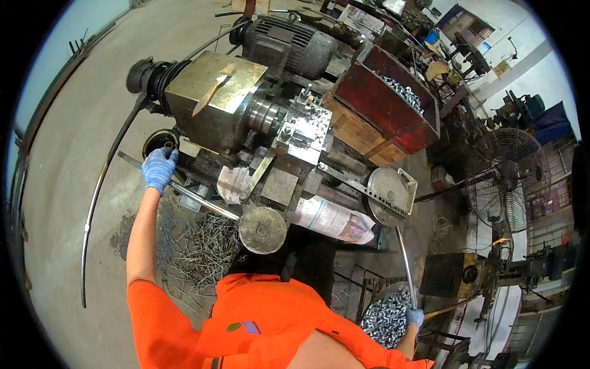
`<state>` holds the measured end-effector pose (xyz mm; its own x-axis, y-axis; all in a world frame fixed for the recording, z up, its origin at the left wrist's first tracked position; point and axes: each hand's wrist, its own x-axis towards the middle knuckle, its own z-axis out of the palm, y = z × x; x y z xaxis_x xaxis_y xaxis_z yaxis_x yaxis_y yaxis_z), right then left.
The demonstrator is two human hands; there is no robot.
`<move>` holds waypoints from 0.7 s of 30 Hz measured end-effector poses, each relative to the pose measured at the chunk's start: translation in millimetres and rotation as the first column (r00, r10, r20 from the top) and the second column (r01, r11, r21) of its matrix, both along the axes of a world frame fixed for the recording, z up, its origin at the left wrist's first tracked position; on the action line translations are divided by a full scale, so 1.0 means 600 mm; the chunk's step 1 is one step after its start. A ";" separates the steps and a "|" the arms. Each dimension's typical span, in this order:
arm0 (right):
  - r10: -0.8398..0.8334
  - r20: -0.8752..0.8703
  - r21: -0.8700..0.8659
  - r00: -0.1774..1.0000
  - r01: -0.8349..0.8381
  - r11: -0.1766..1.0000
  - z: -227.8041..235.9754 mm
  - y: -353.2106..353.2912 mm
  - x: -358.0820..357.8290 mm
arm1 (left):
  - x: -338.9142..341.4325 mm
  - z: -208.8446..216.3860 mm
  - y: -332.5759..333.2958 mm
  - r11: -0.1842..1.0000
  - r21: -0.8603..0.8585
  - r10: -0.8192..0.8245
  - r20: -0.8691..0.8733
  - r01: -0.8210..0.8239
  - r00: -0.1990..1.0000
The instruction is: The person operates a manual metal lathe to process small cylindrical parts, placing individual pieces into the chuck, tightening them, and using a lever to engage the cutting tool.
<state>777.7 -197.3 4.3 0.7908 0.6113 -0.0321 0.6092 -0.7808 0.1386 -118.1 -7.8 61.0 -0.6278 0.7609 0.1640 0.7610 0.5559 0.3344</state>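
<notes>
My left hand [161,167], in a blue glove, has its fingers curled on the lower rim of a dark round handwheel [147,145] at the left end of a lathe. A steel bar [206,202] runs past that hand to a round disc [262,230]. At the lower right my right hand [415,317], also gloved, is closed round the end of a long steel lever [404,258]. That lever slants up to a round plate [390,190] on the machine. The chuck [265,117] faces a shiny tool block [305,130] strewn with metal chips.
Behind the block, a red bin [381,98] of small metal parts stands on a wooden crate. Beside my right hand is a container of metal pieces [385,317]. Metal swarf [203,252] lies on the floor left of me. A large fan [507,178] stands right.
</notes>
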 end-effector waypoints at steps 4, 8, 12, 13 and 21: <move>-0.032 -0.017 0.017 0.999 0.032 0.999 0.006 0.001 -0.014 | -0.003 -0.002 0.001 1.000 -0.014 -0.002 0.020 0.003 1.000; -0.018 -0.023 0.022 1.000 0.019 1.000 0.020 0.001 -0.035 | -0.007 -0.004 0.001 1.000 -0.023 -0.017 0.011 0.017 1.000; -0.003 -0.034 0.058 0.999 0.005 0.998 0.018 -0.005 -0.034 | -0.005 -0.001 0.000 1.000 -0.017 -0.014 0.014 0.014 1.000; -0.003 -0.039 0.071 0.999 0.006 0.997 0.018 -0.005 -0.035 | -0.003 0.003 -0.001 1.000 -0.027 -0.012 0.020 0.013 1.000; -0.022 -0.009 0.032 1.000 0.022 0.999 -0.011 -0.012 -0.007 | -0.004 0.000 0.000 0.999 -0.037 -0.003 0.031 0.004 1.000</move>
<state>773.4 -204.4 -2.4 0.8039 0.5944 -0.0202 0.5928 -0.7980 0.1083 -120.6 -7.8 61.1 -0.6293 0.7684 0.1163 0.7527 0.5654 0.3373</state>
